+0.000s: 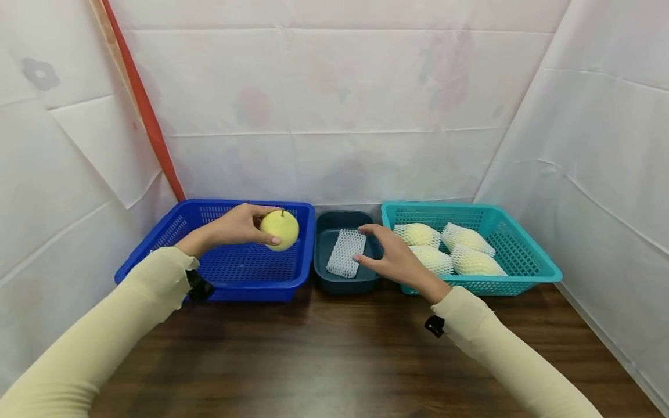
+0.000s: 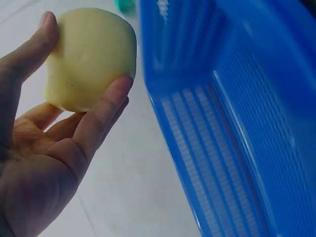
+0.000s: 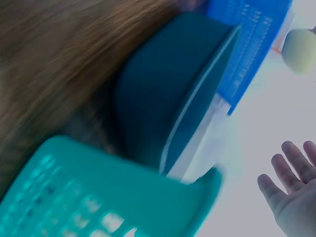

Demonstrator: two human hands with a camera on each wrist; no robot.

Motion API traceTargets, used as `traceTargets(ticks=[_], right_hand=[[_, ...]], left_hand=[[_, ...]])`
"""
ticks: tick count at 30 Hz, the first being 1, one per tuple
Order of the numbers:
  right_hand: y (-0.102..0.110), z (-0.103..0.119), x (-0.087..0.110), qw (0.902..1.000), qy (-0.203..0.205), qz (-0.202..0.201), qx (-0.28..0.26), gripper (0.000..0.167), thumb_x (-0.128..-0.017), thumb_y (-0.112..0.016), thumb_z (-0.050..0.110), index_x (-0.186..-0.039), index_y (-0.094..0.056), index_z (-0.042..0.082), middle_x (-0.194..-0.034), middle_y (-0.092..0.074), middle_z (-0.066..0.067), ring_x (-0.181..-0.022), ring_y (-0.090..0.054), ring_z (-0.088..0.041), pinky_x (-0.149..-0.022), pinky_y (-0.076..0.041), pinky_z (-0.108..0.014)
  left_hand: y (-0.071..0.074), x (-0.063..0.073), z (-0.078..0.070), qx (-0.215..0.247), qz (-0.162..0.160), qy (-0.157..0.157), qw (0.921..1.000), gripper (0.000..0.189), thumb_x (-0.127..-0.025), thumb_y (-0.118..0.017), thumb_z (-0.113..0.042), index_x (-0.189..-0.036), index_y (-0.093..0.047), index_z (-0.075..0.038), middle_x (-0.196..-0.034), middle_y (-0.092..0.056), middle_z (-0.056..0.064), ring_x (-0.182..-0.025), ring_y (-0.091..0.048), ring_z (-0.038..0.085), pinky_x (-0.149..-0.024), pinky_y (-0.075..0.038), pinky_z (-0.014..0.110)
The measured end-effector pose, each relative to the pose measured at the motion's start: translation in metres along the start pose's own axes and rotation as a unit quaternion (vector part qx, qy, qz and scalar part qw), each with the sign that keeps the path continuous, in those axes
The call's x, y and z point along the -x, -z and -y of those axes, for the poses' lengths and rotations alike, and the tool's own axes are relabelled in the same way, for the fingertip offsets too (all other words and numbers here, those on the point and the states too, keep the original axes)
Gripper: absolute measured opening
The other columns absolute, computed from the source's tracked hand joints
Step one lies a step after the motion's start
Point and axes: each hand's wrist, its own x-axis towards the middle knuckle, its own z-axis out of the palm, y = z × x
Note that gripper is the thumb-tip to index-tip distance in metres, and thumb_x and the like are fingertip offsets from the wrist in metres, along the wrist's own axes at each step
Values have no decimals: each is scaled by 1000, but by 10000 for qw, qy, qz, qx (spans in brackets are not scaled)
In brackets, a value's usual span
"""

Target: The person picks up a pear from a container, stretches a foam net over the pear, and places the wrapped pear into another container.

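Note:
My left hand (image 1: 241,225) holds a round yellow pear (image 1: 281,230) with a short dark stem above the right part of the blue basket (image 1: 235,292). In the left wrist view the thumb and fingers curl around the pear (image 2: 91,57). Over the right side of a small dark teal bin (image 1: 345,285) is my right hand (image 1: 394,258), its thumb and fingers spread with nothing between them. A flat white foam net sleeve (image 1: 346,253) lies in that bin, just left of the right fingertips. The right wrist view shows the right hand (image 3: 296,197) with fingers extended.
To the right stands a turquoise basket (image 1: 533,255) with several yellow fruits in white foam nets (image 1: 474,261). All three containers line up on a dark wooden table (image 1: 324,360). White sheeting (image 1: 334,104) hangs behind and at both sides, with a red strip (image 1: 143,104) at left.

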Motion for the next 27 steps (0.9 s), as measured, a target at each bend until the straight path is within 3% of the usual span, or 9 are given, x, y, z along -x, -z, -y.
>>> traceTargets(ticks=[8, 13, 21, 27], right_hand=[[-12, 30, -21, 9954, 156, 412, -850, 71, -85, -73, 33, -142, -40, 10, -141, -45, -7, -127, -43, -21, -101, -38, -43], [-19, 42, -25, 9938, 284, 294, -1036, 74, -82, -76, 28, -142, -38, 9, -135, -47, -7, -120, -47, -18, -95, -45, -40], [-17, 41, -11, 9911, 408, -54, -1269, 68, -79, -80, 20, -136, -47, 3, -123, -53, -9, -109, -54, -19, -83, -51, -31], [-12, 33, 10, 9860, 302, 92, -1634, 65, -78, -80, 15, -135, -50, 5, -125, -54, -10, -107, -55, -24, -84, -51, -33]], left_hand=[[-28, -6, -30, 406, -117, -164, 9990, 78, -80, -79, -25, -143, -40, -2, -124, -58, 19, -106, -60, 30, -82, -51, 40], [-48, -8, -45, 791, -27, -475, 9957, 76, -81, -78, -22, -143, -39, 1, -124, -57, 19, -106, -59, 29, -82, -51, 39], [-72, -6, -60, 1037, -77, -606, 9927, 74, -82, -77, -27, -141, -43, -1, -118, -60, 13, -99, -61, 24, -78, -51, 35], [-94, -2, -70, 1239, -67, -690, 9899, 69, -82, -76, -29, -139, -47, -1, -115, -62, 13, -98, -62, 22, -77, -52, 34]])
